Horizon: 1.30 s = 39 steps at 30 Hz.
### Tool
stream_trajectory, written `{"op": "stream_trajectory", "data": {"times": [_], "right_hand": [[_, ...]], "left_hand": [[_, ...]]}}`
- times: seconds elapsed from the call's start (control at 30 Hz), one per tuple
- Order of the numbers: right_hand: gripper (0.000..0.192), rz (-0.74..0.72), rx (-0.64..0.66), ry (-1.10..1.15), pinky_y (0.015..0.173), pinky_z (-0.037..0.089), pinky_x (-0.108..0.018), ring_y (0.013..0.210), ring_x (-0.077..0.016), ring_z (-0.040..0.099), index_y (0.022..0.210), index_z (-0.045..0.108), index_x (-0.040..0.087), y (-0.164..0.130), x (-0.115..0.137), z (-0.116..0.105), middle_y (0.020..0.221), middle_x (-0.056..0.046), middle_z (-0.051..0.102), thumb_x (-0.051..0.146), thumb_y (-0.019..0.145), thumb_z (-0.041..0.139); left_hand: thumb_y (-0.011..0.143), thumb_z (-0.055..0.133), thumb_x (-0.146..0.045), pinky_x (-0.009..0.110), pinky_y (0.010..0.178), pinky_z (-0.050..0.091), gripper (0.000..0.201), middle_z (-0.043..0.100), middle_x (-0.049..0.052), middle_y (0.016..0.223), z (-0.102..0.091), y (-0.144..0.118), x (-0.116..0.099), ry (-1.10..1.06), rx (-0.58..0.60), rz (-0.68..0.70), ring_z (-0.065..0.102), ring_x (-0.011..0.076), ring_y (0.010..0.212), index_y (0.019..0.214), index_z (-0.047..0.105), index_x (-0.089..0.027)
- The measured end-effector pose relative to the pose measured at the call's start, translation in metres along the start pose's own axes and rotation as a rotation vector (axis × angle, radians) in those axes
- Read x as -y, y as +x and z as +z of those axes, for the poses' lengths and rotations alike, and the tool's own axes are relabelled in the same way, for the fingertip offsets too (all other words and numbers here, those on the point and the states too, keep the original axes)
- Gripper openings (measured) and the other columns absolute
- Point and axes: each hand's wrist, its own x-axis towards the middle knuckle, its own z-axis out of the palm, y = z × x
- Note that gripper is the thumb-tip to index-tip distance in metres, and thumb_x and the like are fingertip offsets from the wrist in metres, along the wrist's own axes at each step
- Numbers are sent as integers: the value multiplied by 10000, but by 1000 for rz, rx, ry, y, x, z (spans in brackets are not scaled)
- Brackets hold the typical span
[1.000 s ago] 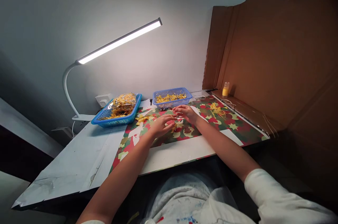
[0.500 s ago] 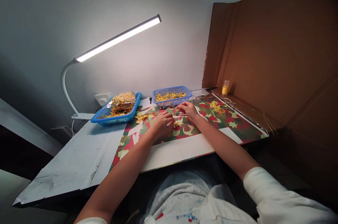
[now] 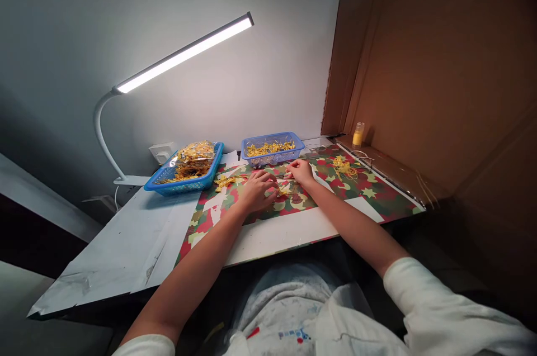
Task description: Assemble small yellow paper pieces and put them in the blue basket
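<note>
My left hand point(image 3: 258, 191) is over the patterned mat point(image 3: 235, 216), its fingers curled and its thumb low. Whatever lies between those fingertips is hidden. Close to its right sits a small yellow sprig point(image 3: 284, 190). My right hand point(image 3: 301, 172) is closed in a pinch just across from it, apparently on a thin stem point(image 3: 282, 178) that shows in the gap between the hands. Left of my left hand, a bunch of yellow artificial flowers point(image 3: 225, 181) rests on the mat. Another yellow bunch point(image 3: 344, 167) is to the right of my right hand.
A blue basket point(image 3: 184, 185) with yellow pieces and a plastic bag stands at the left. Behind my hands is a second blue basket point(image 3: 272, 159). A lamp point(image 3: 184, 54) leans over the table. A small yellow-filled bottle point(image 3: 358, 135) stands beside the cardboard wall point(image 3: 419, 76).
My right hand has turned and shifted slightly right, its fingertips lower over the mat. The left fingers have stretched a little farther right. The whole view has tilted slightly.
</note>
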Motion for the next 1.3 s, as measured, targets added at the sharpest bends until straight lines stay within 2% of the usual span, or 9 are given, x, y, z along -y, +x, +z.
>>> {"op": "stream_trajectory", "data": {"times": [0.17,0.33,0.47,0.6,0.7,0.87,1.07,1.2,1.3], "right_hand": [[249,-7,50,144,507,492,-248,482,-91,544,647,544,196,-1,6,0,636,12,647,335,632,750],[382,-44,214,353,589,489,-241,535,-78,552,697,530,197,-7,21,-1,699,10,674,440,562,793],[416,-48,342,394,653,497,-264,593,-92,568,710,533,202,-13,30,-4,724,11,678,467,539,803],[395,-79,414,398,649,480,-261,587,-93,552,702,542,201,-20,36,-7,690,20,661,458,541,797],[335,-120,449,406,628,450,-244,582,-88,531,677,550,201,-24,40,-10,675,23,647,428,575,773],[284,-129,436,451,595,412,-235,571,-81,486,648,555,199,-20,37,-11,680,18,637,397,579,746],[285,-72,333,463,580,390,-227,547,-72,463,668,547,198,-13,31,-8,643,32,623,374,561,743],[273,-91,349,438,570,383,-230,535,-71,458,649,560,191,-14,32,-7,621,29,628,367,561,749],[298,-120,347,423,571,393,-230,539,-74,474,650,561,192,-15,32,-6,609,32,629,389,553,763]], "left_hand": [[835,535,-290,418,923,385,172,648,54,1017,-1,-1,0,-64,-26,-11,510,239,989,826,699,-239],[842,521,-284,393,896,403,188,658,59,975,1,-1,3,-166,-45,-32,526,217,932,773,683,-219],[857,523,-321,375,883,418,203,668,56,918,5,-1,4,-304,-143,-112,557,197,888,752,652,-205],[861,529,-335,370,907,429,188,685,62,970,6,2,1,-433,-236,-211,589,200,952,851,656,-197],[841,560,-368,365,893,455,239,695,70,1043,4,10,-2,-548,-229,-297,604,216,996,959,677,-197],[791,585,-471,285,668,486,342,714,64,859,3,22,-3,-706,-69,-384,626,196,792,865,708,-161],[779,602,-510,253,585,441,379,693,50,723,4,17,0,-726,-21,-405,585,155,660,765,706,-146],[786,594,-516,255,561,430,379,689,46,763,4,17,-2,-682,-92,-429,562,144,635,832,710,-158],[779,612,-487,259,605,444,333,685,54,876,4,24,-5,-643,-135,-399,580,157,727,874,711,-183]]}}
